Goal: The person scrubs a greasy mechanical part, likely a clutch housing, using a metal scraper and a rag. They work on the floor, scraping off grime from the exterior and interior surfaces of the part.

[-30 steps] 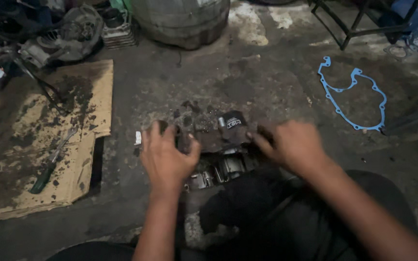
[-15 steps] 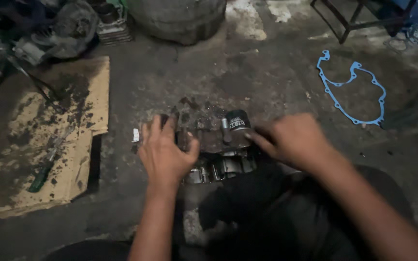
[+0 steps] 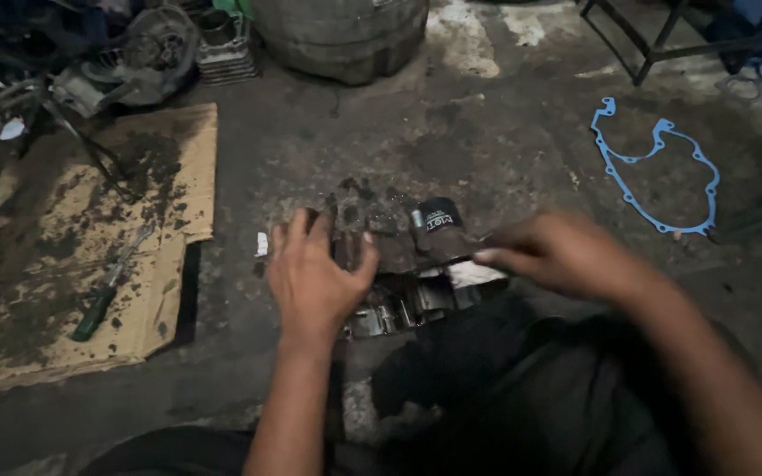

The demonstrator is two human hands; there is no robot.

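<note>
My left hand [image 3: 315,278] lies flat and open on the greasy engine casing [image 3: 399,282], which sits on the concrete floor [image 3: 504,141] just in front of my knees. My right hand [image 3: 557,256] pinches a thin, blurred tool; I cannot tell which kind. The tool may slip on the oil and scratch the casing face. The black cylindrical filter [image 3: 438,214] stands just behind and could tip over. The blue gasket [image 3: 654,167] lies well apart, toward the right.

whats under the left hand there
A greasy metal engine part lies on the floor, its ribbed lower edge showing. The left hand covers its left end, so that portion cannot be seen.
</note>
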